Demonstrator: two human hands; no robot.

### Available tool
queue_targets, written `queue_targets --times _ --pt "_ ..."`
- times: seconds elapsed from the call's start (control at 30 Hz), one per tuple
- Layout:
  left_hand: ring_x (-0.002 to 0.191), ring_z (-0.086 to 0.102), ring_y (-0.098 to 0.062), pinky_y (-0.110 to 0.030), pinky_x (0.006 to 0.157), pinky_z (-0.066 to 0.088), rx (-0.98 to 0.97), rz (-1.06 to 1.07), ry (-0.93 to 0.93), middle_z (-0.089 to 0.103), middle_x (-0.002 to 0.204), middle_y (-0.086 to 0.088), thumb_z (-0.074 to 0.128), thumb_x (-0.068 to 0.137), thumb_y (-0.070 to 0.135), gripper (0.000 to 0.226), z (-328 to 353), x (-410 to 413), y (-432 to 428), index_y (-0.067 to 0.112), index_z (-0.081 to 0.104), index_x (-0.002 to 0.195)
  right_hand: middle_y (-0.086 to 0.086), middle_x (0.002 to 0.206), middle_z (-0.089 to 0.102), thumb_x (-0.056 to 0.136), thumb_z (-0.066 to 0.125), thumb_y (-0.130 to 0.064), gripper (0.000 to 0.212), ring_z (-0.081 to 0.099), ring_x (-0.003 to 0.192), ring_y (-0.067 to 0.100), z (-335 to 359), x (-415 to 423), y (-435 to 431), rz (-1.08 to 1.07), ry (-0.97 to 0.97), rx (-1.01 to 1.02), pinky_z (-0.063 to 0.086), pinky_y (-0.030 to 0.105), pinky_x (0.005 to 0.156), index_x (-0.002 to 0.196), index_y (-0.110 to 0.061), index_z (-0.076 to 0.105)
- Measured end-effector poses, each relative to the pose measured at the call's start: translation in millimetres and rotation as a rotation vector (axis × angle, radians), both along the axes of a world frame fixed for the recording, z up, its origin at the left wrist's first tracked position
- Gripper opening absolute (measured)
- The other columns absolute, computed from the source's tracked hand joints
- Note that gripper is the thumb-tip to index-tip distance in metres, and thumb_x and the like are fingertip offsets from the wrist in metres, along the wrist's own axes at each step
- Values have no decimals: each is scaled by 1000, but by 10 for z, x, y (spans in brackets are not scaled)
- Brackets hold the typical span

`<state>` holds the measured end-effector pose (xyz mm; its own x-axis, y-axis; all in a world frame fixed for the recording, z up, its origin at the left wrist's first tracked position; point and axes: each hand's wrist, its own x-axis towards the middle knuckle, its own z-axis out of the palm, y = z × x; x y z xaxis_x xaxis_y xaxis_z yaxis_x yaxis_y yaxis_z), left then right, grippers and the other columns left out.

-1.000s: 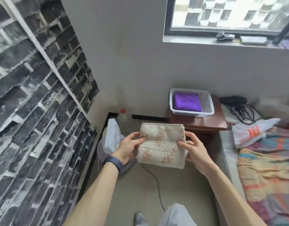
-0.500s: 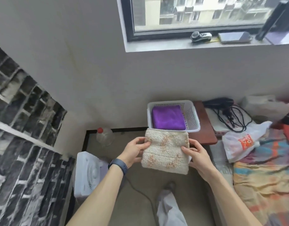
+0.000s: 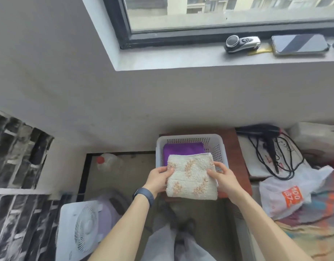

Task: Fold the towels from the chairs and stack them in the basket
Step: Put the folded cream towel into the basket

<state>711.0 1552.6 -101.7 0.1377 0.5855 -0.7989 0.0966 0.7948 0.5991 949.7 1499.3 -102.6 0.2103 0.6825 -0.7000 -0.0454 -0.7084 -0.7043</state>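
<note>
A white fan (image 3: 81, 228) stands on the floor at the lower left. Behind it, by the wall, is a clear bottle (image 3: 107, 162) with a red cap. The left hand (image 3: 158, 178), with a dark band (image 3: 143, 196) on its wrist, grips the left edge of a folded beige towel (image 3: 191, 178), thumb on top. The towel is held flat over the near edge of the white basket (image 3: 188, 137). Its far edge hides the near part of a folded purple towel (image 3: 183, 149) that lies in the basket. Whether the beige towel touches the basket or the purple one cannot be told. The right hand (image 3: 224, 179) grips the towel's right edge, thumb on top. The basket stands at the left edge of a brown desk (image 3: 232, 147) against the wall. On the sill (image 3: 181, 61) above lies a shaver (image 3: 241, 43). Just right of the desk lie a black dryer (image 3: 266, 132) and its cord (image 3: 286, 161). Nearer, a white bag (image 3: 286, 193) with orange print rests on the bed (image 3: 317, 232). A phone (image 3: 300, 45) lies on the sill, right of the shaver.
</note>
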Motion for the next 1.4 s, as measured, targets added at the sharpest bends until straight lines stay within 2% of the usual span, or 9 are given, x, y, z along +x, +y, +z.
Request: queue_targets --times 0.17,0.27,0.37,0.5,0.6,0.73,0.83,0.97,1.4 --pt "103 69 -21 -43 91 57 50 -4 120 70 118 -4 71 88 35 36 -399 118 447 18 65 118 -2 113 66 99 58 -21 27 68 95 12 -199 31 559 54 -99 -27 56 28 68 126 -25 53" --pt "108 65 -23 -42 96 54 40 -73 231 67 121 0 64 91 39 27 -601 184 646 26 61 114 -4 113 65 100 56 -22 29 67 95 12 -398 11 782 81 -154 -40 56 25 68 129 -23 52" --pt "110 61 -26 -29 89 47 90 -211 410 64 119 0 53 98 36 29 -688 253 765 21 58 123 -9 106 65 100 56 -28 37 68 94 13 -632 13 915 132 -216 -94 60 36 82 135 -23 49" --pt "108 59 -26 -33 88 49 154 -245 544 60 126 -5 48 100 35 32 -695 361 724 21 50 130 -8 110 63 98 54 -38 42 64 96 13 -778 -13 928 212 -281 -146 55 36 86 138 -25 45" --pt "124 47 -25 -40 99 46 414 -327 796 47 137 -4 53 95 36 50 -666 443 573 24 40 142 -3 136 55 93 57 -41 51 56 118 17 -807 -75 854 151 -392 -89 50 43 102 139 -26 44" --pt "143 33 -26 -47 115 34 837 -603 936 38 154 -6 55 90 38 62 -749 516 486 21 36 147 0 150 41 94 55 -32 50 37 138 17 -788 -183 737 226 -802 195 33 40 116 142 -21 44" --pt "151 20 -21 -46 121 15 812 -783 957 27 162 -1 41 96 44 62 -936 482 505 24 31 153 2 161 31 99 47 -34 54 26 149 19 -910 -225 783 511 -955 363 26 42 121 150 -19 40" --pt "150 24 -22 -47 120 8 752 -891 1021 26 162 0 34 97 49 64 -1167 421 496 25 27 156 -3 168 9 103 28 -44 61 2 154 14 -1183 -238 763 774 -965 299 14 48 124 159 -26 16" --pt "151 18 -23 -60 119 3 751 -851 1150 22 164 -3 38 87 45 76 -1617 586 626 24 19 157 -2 167 13 101 33 -42 62 0 154 15 -1651 -220 909 746 -900 264 17 48 122 159 -26 19"
